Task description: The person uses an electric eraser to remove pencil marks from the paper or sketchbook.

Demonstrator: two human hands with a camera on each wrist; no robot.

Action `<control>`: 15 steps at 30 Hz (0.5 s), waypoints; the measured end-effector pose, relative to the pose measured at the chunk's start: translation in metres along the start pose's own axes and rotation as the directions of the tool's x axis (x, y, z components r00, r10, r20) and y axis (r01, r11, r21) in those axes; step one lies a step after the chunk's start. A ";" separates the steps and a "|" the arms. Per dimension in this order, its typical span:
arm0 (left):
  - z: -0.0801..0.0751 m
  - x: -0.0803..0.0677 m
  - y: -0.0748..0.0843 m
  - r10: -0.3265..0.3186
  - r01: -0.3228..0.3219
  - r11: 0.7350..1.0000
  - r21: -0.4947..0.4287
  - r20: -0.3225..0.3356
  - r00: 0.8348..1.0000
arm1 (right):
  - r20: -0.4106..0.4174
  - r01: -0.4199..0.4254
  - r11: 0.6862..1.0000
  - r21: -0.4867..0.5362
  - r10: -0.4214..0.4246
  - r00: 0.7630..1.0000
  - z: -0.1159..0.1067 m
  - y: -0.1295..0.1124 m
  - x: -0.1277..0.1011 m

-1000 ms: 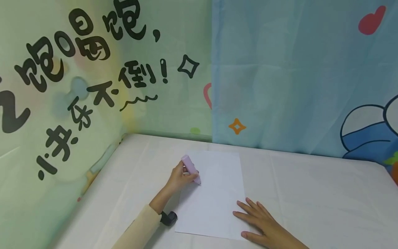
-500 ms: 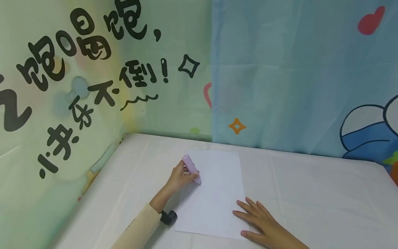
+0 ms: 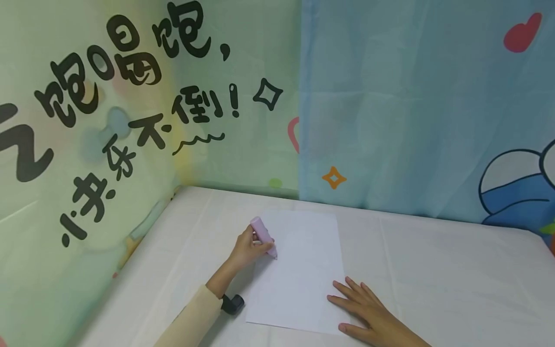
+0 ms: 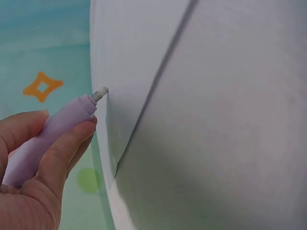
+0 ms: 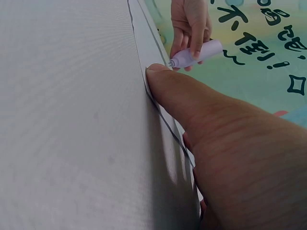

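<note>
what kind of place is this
Probably a child's room or play corner: cartoon-printed curtains hang behind a white-covered table, where a left hand holds a lilac marker to a paper sheet.

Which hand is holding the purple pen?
The left hand grips the purple pen, its tip on the paper. The right hand lies flat on the paper's corner, holding nothing.
</note>
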State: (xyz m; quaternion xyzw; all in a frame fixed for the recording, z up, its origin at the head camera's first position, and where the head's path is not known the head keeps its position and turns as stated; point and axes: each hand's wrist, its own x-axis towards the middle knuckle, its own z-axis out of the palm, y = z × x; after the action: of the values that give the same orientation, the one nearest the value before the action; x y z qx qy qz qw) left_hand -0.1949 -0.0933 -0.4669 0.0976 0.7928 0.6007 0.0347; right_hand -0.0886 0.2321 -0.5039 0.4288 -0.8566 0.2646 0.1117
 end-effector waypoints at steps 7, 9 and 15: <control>-0.004 -0.002 0.000 -0.017 0.017 1.000 0.018 -0.025 1.000 | -0.009 0.010 1.000 -0.004 -0.010 1.000 0.001 0.000 0.001; -0.006 -0.002 -0.001 -0.016 0.017 0.999 0.027 -0.032 0.999 | -0.010 0.013 1.000 -0.008 -0.013 1.000 0.001 0.000 0.001; -0.010 -0.001 -0.004 -0.020 0.021 0.999 0.026 -0.047 0.999 | -0.006 0.003 1.000 -0.005 -0.003 1.000 0.001 0.000 0.000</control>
State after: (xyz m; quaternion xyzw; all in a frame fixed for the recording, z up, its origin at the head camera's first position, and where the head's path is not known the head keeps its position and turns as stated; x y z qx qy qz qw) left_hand -0.1956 -0.1042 -0.4676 0.0759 0.8023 0.5917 0.0211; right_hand -0.0891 0.2315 -0.5044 0.4288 -0.8564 0.2633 0.1156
